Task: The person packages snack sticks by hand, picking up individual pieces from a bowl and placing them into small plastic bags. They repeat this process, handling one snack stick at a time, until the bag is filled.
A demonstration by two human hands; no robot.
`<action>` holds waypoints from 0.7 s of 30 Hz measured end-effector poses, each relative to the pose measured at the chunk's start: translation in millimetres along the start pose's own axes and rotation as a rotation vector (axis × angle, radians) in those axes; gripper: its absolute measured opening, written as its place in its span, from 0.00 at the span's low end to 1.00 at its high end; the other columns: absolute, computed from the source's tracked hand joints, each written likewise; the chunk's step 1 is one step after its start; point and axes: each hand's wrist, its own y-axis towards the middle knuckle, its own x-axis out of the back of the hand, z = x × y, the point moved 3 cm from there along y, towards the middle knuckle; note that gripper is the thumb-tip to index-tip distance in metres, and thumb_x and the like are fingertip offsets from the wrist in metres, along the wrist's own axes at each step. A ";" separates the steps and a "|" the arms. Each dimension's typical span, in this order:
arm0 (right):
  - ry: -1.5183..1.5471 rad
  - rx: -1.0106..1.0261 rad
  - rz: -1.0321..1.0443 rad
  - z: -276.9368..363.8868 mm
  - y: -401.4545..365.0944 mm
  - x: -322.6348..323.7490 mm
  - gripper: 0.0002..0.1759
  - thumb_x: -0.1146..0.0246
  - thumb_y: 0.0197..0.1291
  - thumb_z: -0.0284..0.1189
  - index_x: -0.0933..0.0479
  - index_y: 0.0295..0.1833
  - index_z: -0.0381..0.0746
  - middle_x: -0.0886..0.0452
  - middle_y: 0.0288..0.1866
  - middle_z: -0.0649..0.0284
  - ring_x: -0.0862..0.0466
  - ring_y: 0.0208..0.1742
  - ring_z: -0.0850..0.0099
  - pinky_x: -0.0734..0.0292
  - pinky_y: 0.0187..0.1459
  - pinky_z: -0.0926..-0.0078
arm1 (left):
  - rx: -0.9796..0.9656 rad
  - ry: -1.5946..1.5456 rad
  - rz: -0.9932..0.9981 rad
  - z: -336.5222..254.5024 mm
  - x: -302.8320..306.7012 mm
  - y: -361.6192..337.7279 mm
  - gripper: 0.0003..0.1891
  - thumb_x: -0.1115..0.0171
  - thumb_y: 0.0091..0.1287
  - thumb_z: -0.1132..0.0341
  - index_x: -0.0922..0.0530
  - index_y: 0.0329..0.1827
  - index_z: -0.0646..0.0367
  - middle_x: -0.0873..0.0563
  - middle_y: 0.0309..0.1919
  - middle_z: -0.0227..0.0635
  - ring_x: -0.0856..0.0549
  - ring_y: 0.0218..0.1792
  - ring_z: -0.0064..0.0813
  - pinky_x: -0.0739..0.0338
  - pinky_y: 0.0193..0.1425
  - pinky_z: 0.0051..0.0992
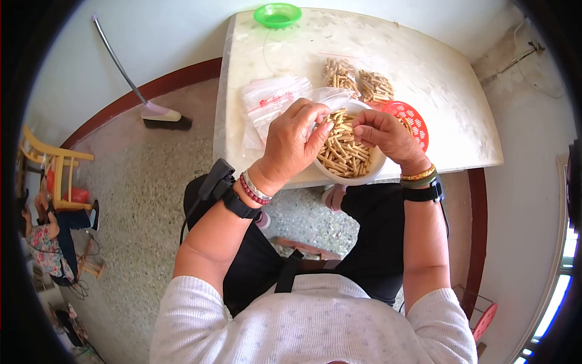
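A white bowl (pixel 377 165) full of short tan sticks (pixel 344 151) stands at the table's front edge. Above its left side is my left hand (pixel 294 141), with thumb and fingers pinched at the edge of a clear plastic bag (pixel 332 96). Over the bowl's right side my right hand (pixel 388 134) has its fingertips pressed together; whatever they hold is too small to make out. Left of the bowl lies a stack of clear bags with red print (pixel 273 100). Two filled bags, one (pixel 340 76) beside the other (pixel 375 87), lie behind the bowl.
A red perforated basket (pixel 417 124) is partly behind my right hand. A green bowl (pixel 277 16) sits at the table's back left edge. A broom (pixel 163 116) leans on the wall at left. Another person (pixel 51 242) sits near a wooden chair (pixel 60 176) at far left.
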 end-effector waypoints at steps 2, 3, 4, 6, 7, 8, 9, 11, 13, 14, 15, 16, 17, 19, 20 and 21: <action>0.040 0.000 -0.001 4.1 -1.9 -4.3 0.09 0.39 0.69 0.32 0.23 0.44 0.37 0.25 0.33 0.74 0.29 0.34 0.85 0.31 0.39 0.87 | -0.028 -0.016 0.025 -3.4 -1.9 0.4 0.12 0.35 0.63 0.77 0.21 0.49 0.60 0.19 0.36 0.33 0.23 0.27 0.20 0.28 0.28 0.19; 0.080 0.000 -0.003 5.5 -2.5 -5.6 0.09 0.39 0.69 0.32 0.23 0.44 0.37 0.25 0.33 0.74 0.29 0.34 0.85 0.31 0.38 0.87 | -0.030 -0.016 0.026 -5.1 -1.3 0.8 0.12 0.35 0.63 0.77 0.21 0.49 0.60 0.19 0.36 0.33 0.23 0.27 0.20 0.28 0.28 0.19; 0.081 0.001 -0.004 6.4 -2.7 -5.9 0.09 0.39 0.69 0.32 0.23 0.44 0.37 0.25 0.33 0.74 0.29 0.34 0.85 0.31 0.38 0.87 | -0.011 -0.006 0.063 -6.7 -1.6 1.2 0.12 0.35 0.62 0.74 0.21 0.48 0.59 0.18 0.38 0.36 0.19 0.32 0.29 0.24 0.34 0.26; 0.083 -0.013 0.019 6.8 -3.4 -6.9 0.08 0.39 0.69 0.32 0.23 0.44 0.37 0.25 0.33 0.74 0.29 0.33 0.85 0.31 0.39 0.87 | 0.007 0.002 0.100 -7.1 -3.2 1.5 0.12 0.34 0.61 0.72 0.21 0.48 0.58 0.18 0.39 0.38 0.15 0.37 0.39 0.20 0.40 0.33; 0.084 -0.013 0.018 6.3 -3.7 -7.2 0.08 0.39 0.69 0.32 0.23 0.44 0.37 0.25 0.33 0.74 0.29 0.33 0.85 0.31 0.39 0.87 | -0.008 -0.002 0.115 -6.8 -4.6 1.0 0.11 0.34 0.61 0.72 0.21 0.47 0.59 0.18 0.39 0.38 0.15 0.38 0.39 0.20 0.40 0.33; 0.088 -0.025 0.025 5.4 -3.8 -7.9 0.08 0.39 0.70 0.32 0.23 0.45 0.37 0.25 0.33 0.74 0.29 0.33 0.85 0.31 0.38 0.87 | -0.023 -0.007 0.130 -6.4 -5.9 0.5 0.11 0.34 0.61 0.73 0.21 0.46 0.59 0.18 0.39 0.37 0.16 0.38 0.40 0.20 0.41 0.34; 0.091 -0.037 0.032 4.4 -3.9 -8.7 0.09 0.39 0.70 0.32 0.23 0.45 0.37 0.25 0.32 0.74 0.29 0.33 0.85 0.31 0.38 0.87 | -0.023 -0.007 0.131 -4.2 -7.4 -0.4 0.11 0.34 0.61 0.73 0.21 0.46 0.59 0.18 0.39 0.37 0.16 0.38 0.40 0.20 0.41 0.34; 0.078 -0.048 0.021 5.5 -4.0 -10.0 0.09 0.39 0.70 0.32 0.23 0.45 0.37 0.24 0.32 0.74 0.29 0.33 0.85 0.31 0.38 0.87 | -0.058 -0.038 0.121 -1.0 -9.1 -2.0 0.07 0.35 0.62 0.73 0.21 0.42 0.60 0.18 0.36 0.38 0.16 0.34 0.38 0.21 0.38 0.31; 0.063 -0.057 0.012 8.2 -4.1 -10.1 0.09 0.40 0.70 0.32 0.23 0.46 0.37 0.24 0.32 0.74 0.29 0.33 0.85 0.31 0.37 0.88 | 0.023 -0.082 0.094 -1.9 -5.0 -0.2 0.05 0.35 0.63 0.73 0.21 0.40 0.61 0.19 0.33 0.38 0.17 0.32 0.34 0.22 0.36 0.28; 0.075 -0.050 -0.043 10.3 -4.1 -8.2 0.09 0.40 0.70 0.33 0.23 0.46 0.37 0.24 0.33 0.74 0.29 0.33 0.85 0.31 0.37 0.87 | 0.103 -0.127 0.067 -0.4 -2.6 0.4 0.04 0.35 0.65 0.72 0.21 0.39 0.62 0.19 0.31 0.37 0.18 0.29 0.30 0.23 0.34 0.25; 0.087 -0.042 -0.097 11.5 -4.1 -6.1 0.10 0.40 0.71 0.33 0.23 0.47 0.37 0.24 0.33 0.73 0.29 0.33 0.85 0.31 0.37 0.87 | 0.102 -0.127 0.067 1.7 -1.9 0.2 0.04 0.35 0.65 0.72 0.21 0.39 0.62 0.19 0.31 0.37 0.18 0.29 0.30 0.23 0.34 0.25; 0.087 -0.041 -0.098 10.7 -3.5 -4.6 0.10 0.40 0.71 0.33 0.23 0.47 0.37 0.24 0.33 0.73 0.29 0.33 0.85 0.31 0.37 0.87 | 0.141 -0.173 0.023 6.8 -0.4 -0.5 0.04 0.37 0.68 0.72 0.22 0.38 0.63 0.20 0.30 0.32 0.22 0.28 0.21 0.27 0.32 0.20; 0.097 -0.012 -0.096 9.6 -2.4 -2.5 0.09 0.40 0.70 0.32 0.23 0.48 0.37 0.24 0.34 0.73 0.29 0.33 0.85 0.31 0.37 0.86 | 0.180 -0.221 -0.021 11.3 0.8 -1.1 0.05 0.39 0.71 0.71 0.23 0.37 0.64 0.22 0.29 0.27 0.26 0.26 0.12 0.31 0.30 0.16; 0.107 0.016 -0.096 6.9 -1.4 -2.0 0.09 0.39 0.70 0.32 0.23 0.48 0.37 0.23 0.35 0.73 0.28 0.34 0.85 0.31 0.38 0.86 | 0.183 -0.233 -0.038 15.6 1.4 -1.3 0.07 0.40 0.72 0.70 0.23 0.36 0.64 0.22 0.29 0.25 0.27 0.26 0.11 0.32 0.29 0.15; 0.105 0.058 -0.091 6.6 -0.9 -3.9 0.09 0.38 0.69 0.31 0.23 0.49 0.38 0.23 0.36 0.73 0.28 0.34 0.85 0.31 0.38 0.86 | 0.188 -0.245 -0.055 16.8 1.8 -1.5 0.08 0.40 0.73 0.69 0.23 0.36 0.64 0.23 0.29 0.23 0.28 0.26 0.10 0.33 0.29 0.14; 0.103 0.099 -0.086 7.2 -0.4 -5.6 0.10 0.37 0.68 0.31 0.23 0.49 0.38 0.22 0.37 0.73 0.28 0.35 0.85 0.30 0.39 0.86 | 0.188 -0.245 -0.055 16.2 1.8 -1.4 0.08 0.40 0.73 0.69 0.23 0.36 0.64 0.23 0.29 0.23 0.28 0.26 0.10 0.33 0.29 0.14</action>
